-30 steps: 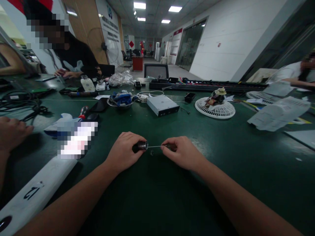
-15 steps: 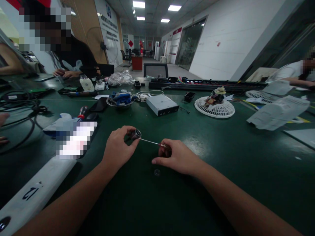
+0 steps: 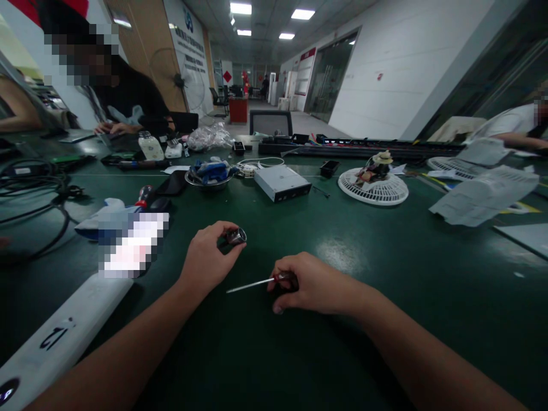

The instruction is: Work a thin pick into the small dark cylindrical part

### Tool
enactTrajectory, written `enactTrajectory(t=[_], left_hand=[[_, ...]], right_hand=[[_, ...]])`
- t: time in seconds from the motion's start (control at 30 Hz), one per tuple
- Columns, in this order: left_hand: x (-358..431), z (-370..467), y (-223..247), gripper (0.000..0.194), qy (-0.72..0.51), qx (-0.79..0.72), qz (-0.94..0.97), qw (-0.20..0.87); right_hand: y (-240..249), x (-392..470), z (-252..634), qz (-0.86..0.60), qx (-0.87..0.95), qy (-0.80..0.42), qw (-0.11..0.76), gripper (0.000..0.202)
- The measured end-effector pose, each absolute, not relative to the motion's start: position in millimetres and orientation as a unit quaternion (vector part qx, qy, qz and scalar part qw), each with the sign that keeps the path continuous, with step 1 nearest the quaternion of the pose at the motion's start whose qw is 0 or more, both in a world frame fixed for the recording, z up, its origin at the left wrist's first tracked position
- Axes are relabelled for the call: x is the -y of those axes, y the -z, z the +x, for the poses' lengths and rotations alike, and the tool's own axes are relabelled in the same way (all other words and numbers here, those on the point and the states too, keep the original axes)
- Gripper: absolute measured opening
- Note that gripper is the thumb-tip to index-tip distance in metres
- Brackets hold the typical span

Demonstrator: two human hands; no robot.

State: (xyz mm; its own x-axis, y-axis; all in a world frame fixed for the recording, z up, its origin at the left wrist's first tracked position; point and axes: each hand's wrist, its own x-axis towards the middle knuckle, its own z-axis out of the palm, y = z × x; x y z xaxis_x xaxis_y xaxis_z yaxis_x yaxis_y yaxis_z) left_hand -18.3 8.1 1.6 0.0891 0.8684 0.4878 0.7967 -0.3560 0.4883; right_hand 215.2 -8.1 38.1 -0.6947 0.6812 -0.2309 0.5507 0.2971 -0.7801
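Observation:
My left hand (image 3: 209, 257) pinches a small dark cylinder with a shiny rim (image 3: 235, 236) between thumb and fingers, its open end facing right. What kind of part it is, I cannot tell. A thin screwdriver (image 3: 252, 285) with a dark red handle is held in my right hand (image 3: 310, 285), its tip pointing left and apart from the cylinder. My right thumb and fingers are low over the green table (image 3: 240, 359). A small pale spot shows at the thumb's tip; whether it is a nail or a clear piece is unclear.
Beyond my hands are a grey disc drive (image 3: 282, 181), a metal bowl with blue cloth (image 3: 209, 181) and a white fan grille with a motor (image 3: 372, 191). A lit phone screen (image 3: 137, 242) and a long white device (image 3: 64, 331) lie left. People sit at both sides.
The screwdriver has come out of the cylinder, moving down and towards me. My right hand has lowered over the spot where a small clear round piece lay. My left hand stays nearly still.

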Motion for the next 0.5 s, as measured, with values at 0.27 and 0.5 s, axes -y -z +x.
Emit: enactTrajectory(t=[0.27,0.5], left_hand=[[-8,-19,-1,0.027,-0.35,-0.508,0.785,0.058],[-3,-15,-3,0.026,-0.302,-0.38,0.869,0.098]], right_hand=[[-40,13,214,-0.356,0.811,-0.456,0.082,0.016],[-27,0,211,-0.431,0.729,-0.447,0.29,0.015]])
